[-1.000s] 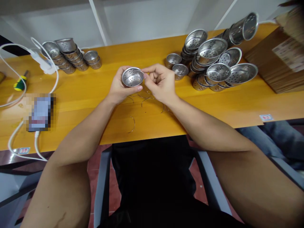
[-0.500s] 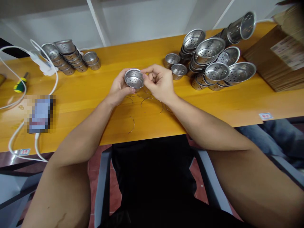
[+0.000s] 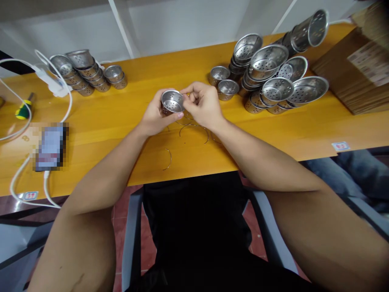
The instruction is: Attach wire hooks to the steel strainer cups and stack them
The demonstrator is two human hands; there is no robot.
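My left hand (image 3: 156, 115) is wrapped round a small perforated metal cup (image 3: 172, 101), its open mouth tilted up towards me. The left thumb lies along the cup's lower side. At the right of the rim, the thumb and forefinger of my right hand (image 3: 202, 101) pinch the edge; any small piece between those fingertips is hidden. Thin curved wires (image 3: 194, 125) lie on the table under and beside the right hand, and a single curved wire (image 3: 170, 159) rests nearer to me.
Stacked perforated cups (image 3: 267, 65) stand at the back right beside a cardboard box (image 3: 349, 77). More stacked cups (image 3: 91, 75) are at the back left. A phone (image 3: 50, 146) with a white cable (image 3: 13, 180) and a yellow-green screwdriver (image 3: 23, 110) lie on the left.
The cup has turned a little and tipped in my hands. My left thumb has moved right along its side, while my right fingers stay at the rim.
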